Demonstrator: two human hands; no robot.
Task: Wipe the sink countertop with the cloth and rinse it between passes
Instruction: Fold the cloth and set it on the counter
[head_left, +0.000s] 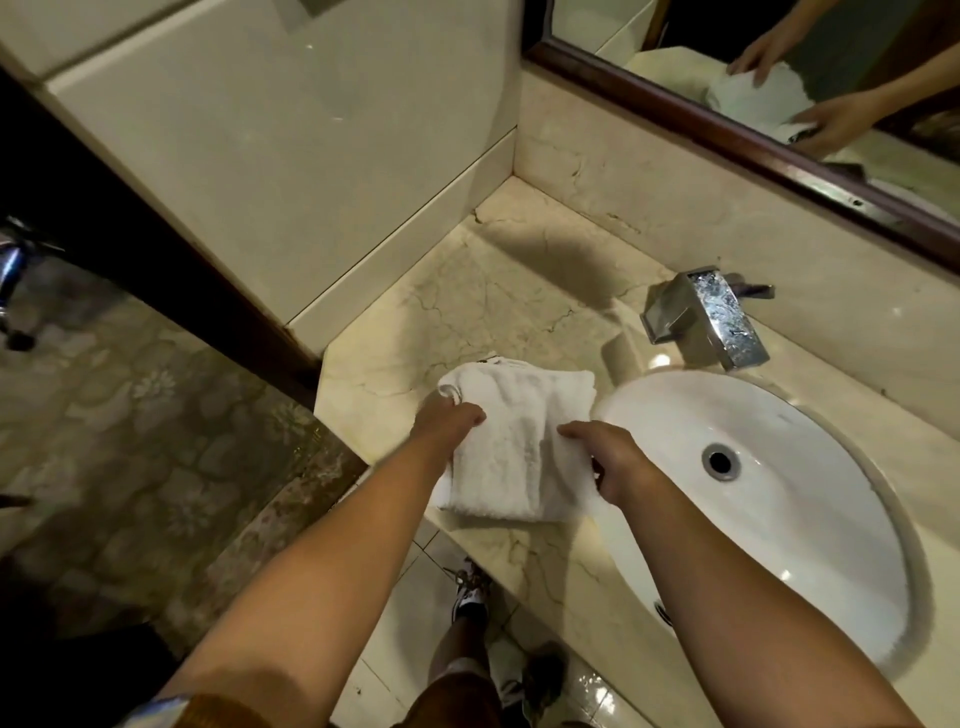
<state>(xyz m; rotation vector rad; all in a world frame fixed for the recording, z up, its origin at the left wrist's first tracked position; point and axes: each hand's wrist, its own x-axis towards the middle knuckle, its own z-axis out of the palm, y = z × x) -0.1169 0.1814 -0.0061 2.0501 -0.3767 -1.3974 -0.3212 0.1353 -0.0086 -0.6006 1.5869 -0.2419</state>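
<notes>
A white folded cloth (519, 431) lies on the beige marble countertop (467, 291), just left of the white oval sink (810, 499). My left hand (447, 423) grips the cloth's left edge, fingers curled into the fabric. Over at the cloth's right edge, next to the sink rim, my right hand (613, 460) pinches the fabric. The cloth's near edge hangs slightly past the counter's front edge. A chrome faucet (706, 322) stands behind the sink; no water runs from it.
A wood-framed mirror (753, 140) runs along the back wall and reflects both hands and the cloth. A pale wall panel (291, 171) closes the counter's left side. Below are a patterned floor (130, 426) and my shoes (472, 597).
</notes>
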